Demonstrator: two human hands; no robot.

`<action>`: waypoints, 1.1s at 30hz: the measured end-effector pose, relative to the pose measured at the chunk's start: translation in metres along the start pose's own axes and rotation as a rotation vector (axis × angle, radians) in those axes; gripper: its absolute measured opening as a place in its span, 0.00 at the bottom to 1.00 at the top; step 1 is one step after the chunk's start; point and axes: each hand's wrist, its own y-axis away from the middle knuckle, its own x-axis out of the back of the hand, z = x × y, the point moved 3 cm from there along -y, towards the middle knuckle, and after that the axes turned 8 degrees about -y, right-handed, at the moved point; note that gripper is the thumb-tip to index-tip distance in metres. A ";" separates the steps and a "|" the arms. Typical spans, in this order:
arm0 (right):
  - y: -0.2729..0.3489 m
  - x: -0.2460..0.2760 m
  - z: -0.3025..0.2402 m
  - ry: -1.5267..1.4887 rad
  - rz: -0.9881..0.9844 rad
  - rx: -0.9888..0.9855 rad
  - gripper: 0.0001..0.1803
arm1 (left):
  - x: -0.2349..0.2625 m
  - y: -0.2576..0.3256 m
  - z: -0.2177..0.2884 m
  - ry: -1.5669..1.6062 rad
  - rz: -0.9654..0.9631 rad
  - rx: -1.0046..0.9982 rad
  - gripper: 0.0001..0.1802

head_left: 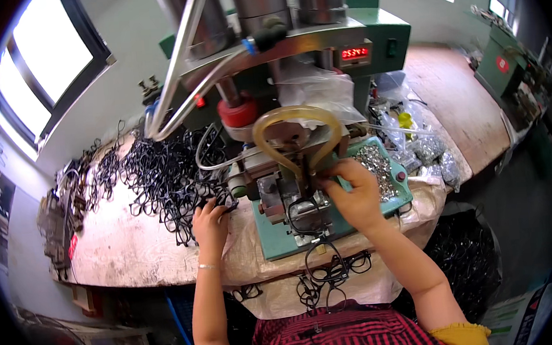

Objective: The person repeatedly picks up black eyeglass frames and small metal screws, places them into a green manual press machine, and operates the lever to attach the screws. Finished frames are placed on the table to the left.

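Right hand (354, 195) pinches a black frame (305, 217) on the press fixture (284, 198) at center, left hand (210, 226) closes on the frame pile (159, 175) at 9 o'clock; I'd seat it flat, fingers clear.

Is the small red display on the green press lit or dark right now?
Lit. The red display on the green press glows with bright red digits against its dark panel, above where the right hand works.

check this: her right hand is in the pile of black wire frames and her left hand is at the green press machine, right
Not quite: the hands are swapped. In the head view the left hand rests in the pile of black wire frames, and the right hand is at the green press machine.
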 end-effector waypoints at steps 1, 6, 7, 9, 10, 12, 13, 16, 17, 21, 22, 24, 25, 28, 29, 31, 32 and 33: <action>0.004 -0.006 0.000 -0.057 0.035 -0.060 0.12 | 0.004 0.009 0.002 0.067 0.024 0.028 0.10; 0.012 -0.010 0.003 -0.227 0.073 -0.225 0.29 | 0.029 0.006 0.007 0.353 0.017 0.064 0.09; 0.009 -0.008 0.001 -0.217 0.069 -0.218 0.30 | 0.040 -0.003 0.010 0.351 0.005 0.029 0.09; 0.005 -0.011 -0.001 -0.268 0.042 -0.188 0.32 | 0.049 -0.019 -0.004 0.439 0.014 0.137 0.09; 0.003 -0.015 -0.009 -0.286 0.013 -0.197 0.33 | 0.052 -0.028 -0.015 0.515 -0.013 0.196 0.07; 0.001 -0.022 -0.019 -0.319 -0.058 -0.287 0.34 | 0.070 -0.048 -0.032 0.484 0.149 0.148 0.07; 0.003 -0.021 -0.023 -0.407 -0.065 -0.367 0.34 | 0.081 -0.058 -0.042 0.535 0.080 0.280 0.07; 0.008 -0.021 -0.035 -0.709 -0.099 -0.576 0.34 | 0.107 -0.076 -0.075 0.880 0.212 0.354 0.11; 0.009 -0.021 -0.033 -0.627 -0.100 -0.539 0.34 | 0.123 -0.078 -0.058 0.875 0.201 0.427 0.16; 0.000 -0.023 -0.027 -0.324 -0.017 -0.233 0.27 | 0.126 -0.047 0.012 1.458 0.100 0.534 0.24; 0.000 -0.014 -0.018 -0.098 -0.015 -0.054 0.24 | 0.137 -0.031 0.038 1.304 0.193 0.577 0.22; 0.001 0.016 0.006 0.431 0.026 0.131 0.18 | 0.163 -0.016 0.080 1.298 0.248 0.415 0.18; -0.001 0.036 0.021 0.727 0.040 0.141 0.14 | 0.177 -0.009 0.095 1.435 0.228 0.228 0.16; 0.027 0.066 0.084 0.979 -0.077 -0.037 0.09 | 0.194 -0.036 0.143 1.228 0.328 -0.119 0.13; 0.028 0.064 0.090 0.894 -0.071 0.013 0.07 | 0.193 -0.053 0.141 1.119 0.339 -0.148 0.15; 0.033 0.064 0.086 0.794 0.015 0.028 0.05 | 0.190 -0.070 0.139 1.013 0.325 -0.188 0.18; 0.035 0.065 0.080 0.719 0.060 -0.017 0.05 | 0.190 -0.073 0.139 1.005 0.304 -0.190 0.19; 0.040 0.067 0.077 0.646 0.106 -0.062 0.05 | 0.190 -0.070 0.139 1.000 0.342 -0.155 0.19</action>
